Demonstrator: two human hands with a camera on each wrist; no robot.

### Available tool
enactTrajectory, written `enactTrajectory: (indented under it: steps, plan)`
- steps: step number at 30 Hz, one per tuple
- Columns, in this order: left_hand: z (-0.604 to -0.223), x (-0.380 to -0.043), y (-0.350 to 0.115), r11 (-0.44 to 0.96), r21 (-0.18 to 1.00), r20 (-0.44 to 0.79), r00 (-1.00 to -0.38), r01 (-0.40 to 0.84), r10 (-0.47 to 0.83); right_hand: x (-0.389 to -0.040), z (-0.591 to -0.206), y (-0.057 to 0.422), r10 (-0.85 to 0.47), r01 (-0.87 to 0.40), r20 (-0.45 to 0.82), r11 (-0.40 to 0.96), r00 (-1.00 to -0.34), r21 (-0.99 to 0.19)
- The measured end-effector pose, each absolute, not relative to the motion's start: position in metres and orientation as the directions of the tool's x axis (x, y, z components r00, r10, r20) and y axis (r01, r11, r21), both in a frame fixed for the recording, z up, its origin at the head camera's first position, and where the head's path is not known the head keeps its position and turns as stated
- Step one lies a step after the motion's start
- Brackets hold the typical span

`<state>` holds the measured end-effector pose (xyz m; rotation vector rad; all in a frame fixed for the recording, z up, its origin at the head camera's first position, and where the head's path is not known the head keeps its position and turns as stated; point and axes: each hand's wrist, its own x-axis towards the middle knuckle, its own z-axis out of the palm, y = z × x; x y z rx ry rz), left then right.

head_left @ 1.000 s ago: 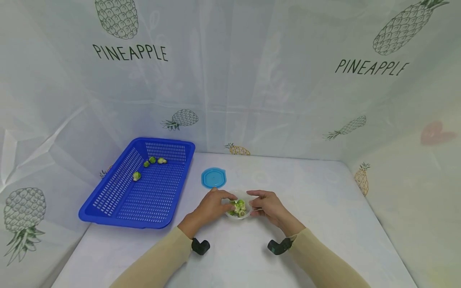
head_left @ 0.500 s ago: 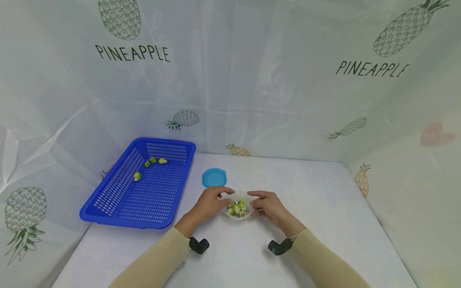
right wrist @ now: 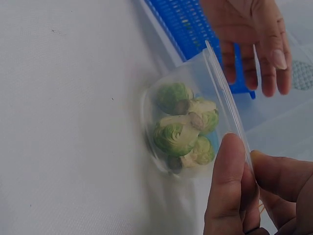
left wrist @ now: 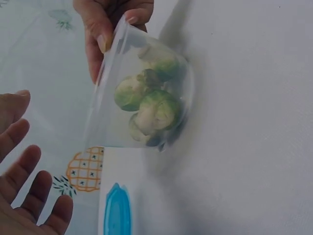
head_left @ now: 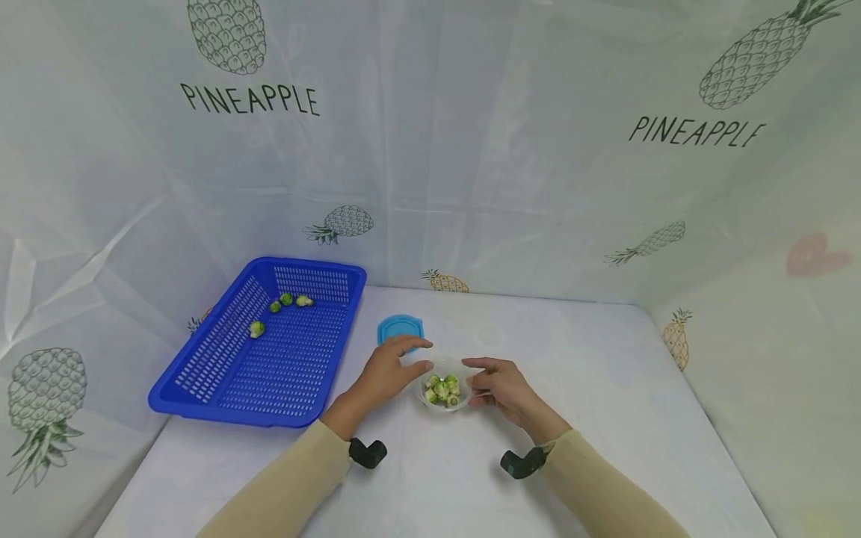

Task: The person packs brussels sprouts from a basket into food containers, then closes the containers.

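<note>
A small clear plastic container [right wrist: 193, 68] stands on the table with several Brussels sprouts [head_left: 442, 391] inside. My right hand [head_left: 506, 388] pinches its rim from the right, thumb and fingers on either side of the edge in the right wrist view. On the other side, my left hand [head_left: 383, 373] hovers just above and left of the container, apart from it. The fingers of that hand are spread and hold nothing, as the left wrist view also shows. Behind the container lies a light blue lid [head_left: 398, 326], partly hidden by the left hand in the head view.
To the left stands a blue slotted basket [head_left: 229, 415], several Brussels sprouts [head_left: 257, 329] lying in it towards the back. A white table [head_left: 605, 418] lies under everything. White sheeting with pineapple prints hangs behind and at both sides.
My left hand has drawn out of the container, up and to the left, and its fingers have spread, leaving the Brussels sprouts in plain sight. The right hand stays at the rim.
</note>
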<state>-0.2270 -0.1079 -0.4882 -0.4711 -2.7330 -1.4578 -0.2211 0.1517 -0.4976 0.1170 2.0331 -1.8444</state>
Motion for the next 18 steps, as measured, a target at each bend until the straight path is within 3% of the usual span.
enactTrajectory:
  steps: [11,18]
  plan:
    - [-0.453,-0.215,-0.114,0.577,0.722,0.266,-0.924,0.381,0.276,-0.221,-0.499,0.151,-0.191,0.322,-0.343,0.134,-0.919,-0.937]
    - [-0.416,-0.212,-0.131,0.599,0.707,0.295,-0.927,0.376,0.234,-0.221,-0.497,0.152,-0.209,0.313,-0.335,0.129,-0.919,-0.941]
